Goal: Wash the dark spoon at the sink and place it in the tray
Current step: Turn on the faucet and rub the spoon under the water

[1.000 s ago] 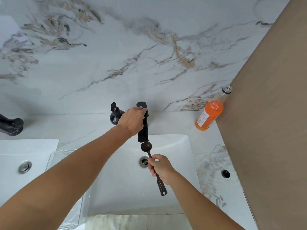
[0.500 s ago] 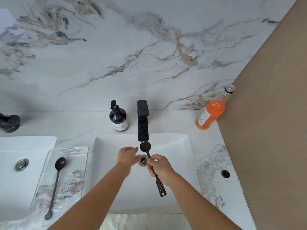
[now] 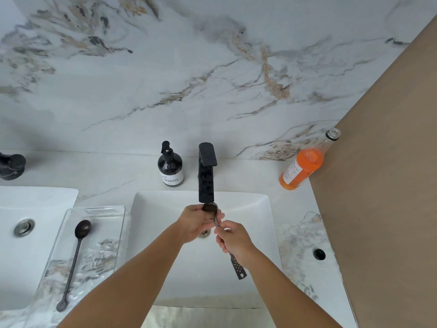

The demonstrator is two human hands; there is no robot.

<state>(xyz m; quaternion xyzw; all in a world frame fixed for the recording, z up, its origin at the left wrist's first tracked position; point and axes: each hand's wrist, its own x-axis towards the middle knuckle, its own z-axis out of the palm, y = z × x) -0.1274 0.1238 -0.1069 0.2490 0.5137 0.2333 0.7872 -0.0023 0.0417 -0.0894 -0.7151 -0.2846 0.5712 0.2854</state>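
Right hand (image 3: 233, 240) grips the dark spoon (image 3: 237, 268) mid-handle, left hand (image 3: 198, 222) cups its bowl; stiff, light, likely slippery wet.

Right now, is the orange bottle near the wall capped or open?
Open. The orange bottle shows a bare threaded neck with no cap. It stands on the counter, partly filled with orange liquid.

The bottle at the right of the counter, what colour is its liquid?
Orange, in the bottle; the head view shows it clearly.

Countertop (image 3: 113, 183): veined marble, polished. Sink (image 3: 248, 209): smooth glossy white ceramic. Tap (image 3: 206, 176): matt black metal. Tray (image 3: 71, 223): clear rippled plastic.
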